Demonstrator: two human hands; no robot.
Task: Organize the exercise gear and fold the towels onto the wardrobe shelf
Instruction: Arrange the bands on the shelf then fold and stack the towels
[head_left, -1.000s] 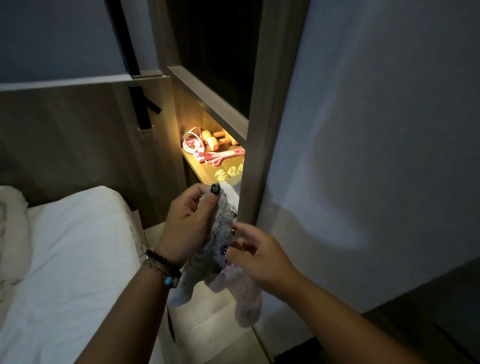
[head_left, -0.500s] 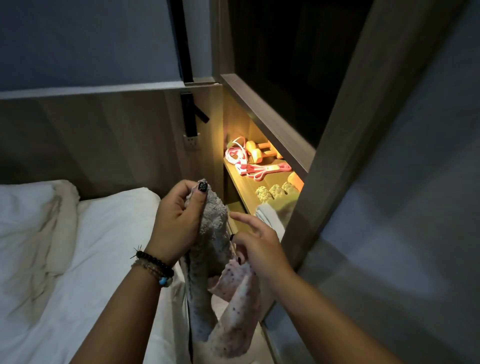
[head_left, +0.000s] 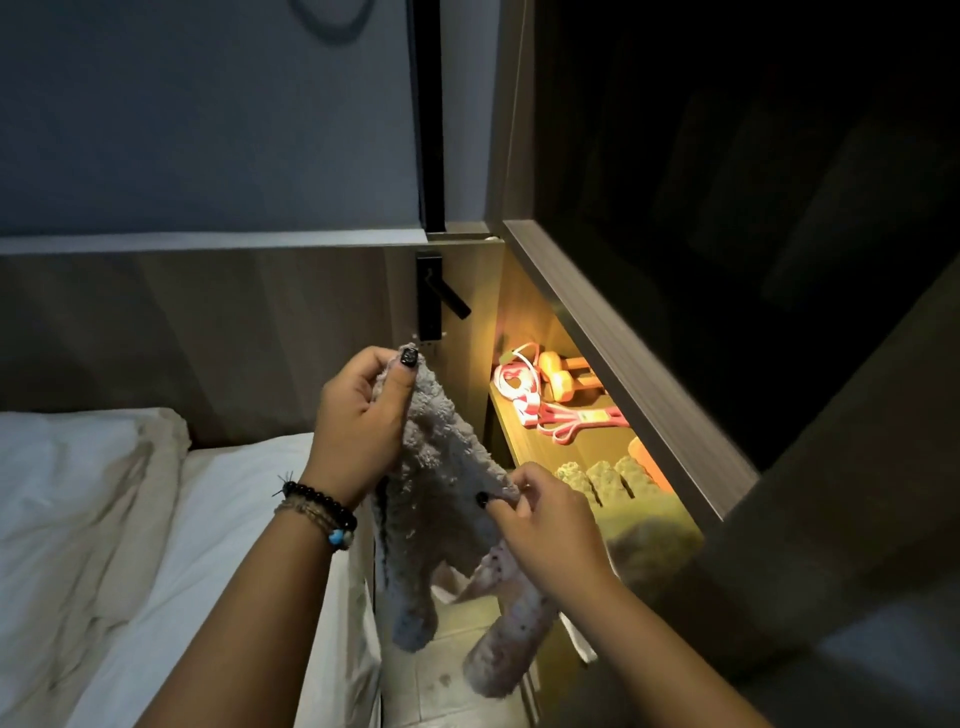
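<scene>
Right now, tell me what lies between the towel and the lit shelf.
Nothing visible: the towel, held by the left hand and right hand, hangs beside the shelf's open front.

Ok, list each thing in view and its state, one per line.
Left hand: grips the towel's top corner.
Right hand: pinches the towel's edge lower down.
Towel: unfolded, hanging between the hands.
Wardrobe shelf: lit.
Dumbbells: lying on the shelf.
Pink bands: loose on the shelf.
Bed: sheets rumpled.

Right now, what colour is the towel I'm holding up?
Pale grey and fluffy towel, with a pinkish speckled underside near the bottom, seen in the head view.
</scene>
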